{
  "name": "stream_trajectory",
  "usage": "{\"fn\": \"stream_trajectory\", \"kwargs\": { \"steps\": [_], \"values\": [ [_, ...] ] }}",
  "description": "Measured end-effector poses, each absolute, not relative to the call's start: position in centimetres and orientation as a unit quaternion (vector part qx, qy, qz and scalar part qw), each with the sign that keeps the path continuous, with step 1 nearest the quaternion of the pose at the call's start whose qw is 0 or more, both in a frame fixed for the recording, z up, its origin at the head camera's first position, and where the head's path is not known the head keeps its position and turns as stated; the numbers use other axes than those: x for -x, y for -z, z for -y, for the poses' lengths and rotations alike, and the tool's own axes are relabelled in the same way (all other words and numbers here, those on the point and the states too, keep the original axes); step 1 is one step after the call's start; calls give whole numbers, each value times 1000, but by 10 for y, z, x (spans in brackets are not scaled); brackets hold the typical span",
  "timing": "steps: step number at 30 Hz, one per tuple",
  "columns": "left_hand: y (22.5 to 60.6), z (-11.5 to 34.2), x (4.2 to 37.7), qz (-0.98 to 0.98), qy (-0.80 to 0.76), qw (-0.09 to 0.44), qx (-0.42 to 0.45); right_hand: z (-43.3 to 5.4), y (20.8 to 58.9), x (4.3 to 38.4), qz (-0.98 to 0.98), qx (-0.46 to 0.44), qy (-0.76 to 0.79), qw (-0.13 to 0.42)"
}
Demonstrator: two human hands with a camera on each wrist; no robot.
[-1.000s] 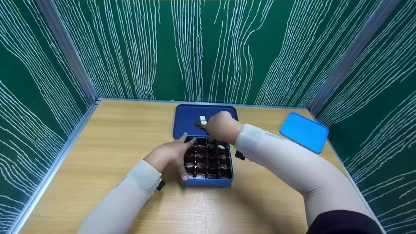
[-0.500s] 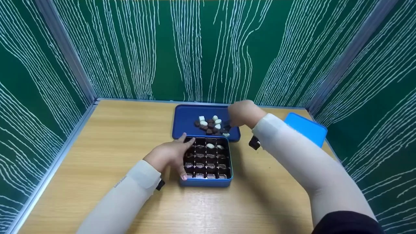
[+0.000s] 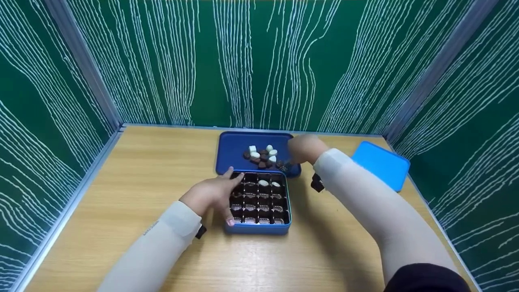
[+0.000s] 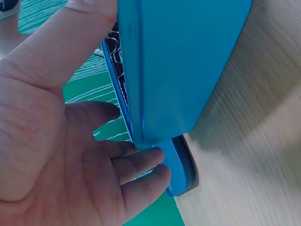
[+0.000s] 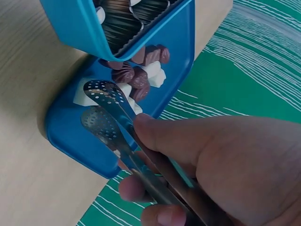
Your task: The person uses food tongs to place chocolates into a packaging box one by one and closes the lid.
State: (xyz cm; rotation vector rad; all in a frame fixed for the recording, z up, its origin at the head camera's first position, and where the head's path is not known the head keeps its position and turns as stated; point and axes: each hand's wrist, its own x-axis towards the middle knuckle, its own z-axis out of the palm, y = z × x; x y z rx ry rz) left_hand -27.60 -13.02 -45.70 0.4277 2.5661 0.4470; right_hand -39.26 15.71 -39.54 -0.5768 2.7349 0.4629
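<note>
My left hand (image 3: 213, 192) is spread against the left side of a blue box (image 3: 259, 229). Its thumb touches the front corner and the fingers lie along the rim. Inside is a dark brown divided insert; white chocolates (image 3: 263, 183) sit in two of its rear compartments. Gripped in my right hand (image 3: 304, 148) are metal tongs (image 5: 162, 167) with perforated ends. Those ends stand slightly apart, over a white chocolate (image 5: 82, 95) near the corner of the dark blue tray (image 3: 232, 142). Whether they touch it I cannot tell. Brown and white chocolates (image 3: 262, 164) are heaped on the tray.
Directly behind the box lies the tray, its front edge close to the box's rear rim. A bright blue lid (image 3: 381, 165) rests at the right, beside my right forearm. Green panels (image 3: 259, 61) with white lines enclose the wooden table (image 3: 162, 154) behind and at both sides.
My right hand has gone from above the box to the tray's right end, then shifted slightly toward me. A second white chocolate now shows in the box. My left hand has stayed put.
</note>
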Motion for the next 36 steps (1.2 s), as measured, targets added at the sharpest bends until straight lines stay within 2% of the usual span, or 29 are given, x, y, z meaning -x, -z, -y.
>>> {"fn": "stream_trajectory", "kwargs": {
  "steps": [11,16,21,29,36],
  "values": [
    [459,130,277,-940,-170,248,-161,-160,397,396,-949,216,-171,152],
    [457,129,276,-939,-173,248,-164,-160,386,389,-953,196,-173,153],
    [457,130,276,-938,-177,250,-160,-157,367,378,-957,195,-169,130],
    [459,130,277,-939,-180,246,-161,-130,341,360,-950,247,-160,108],
    [455,130,276,-945,-152,237,-164,-97,346,339,-928,324,-162,85]
  ]
}}
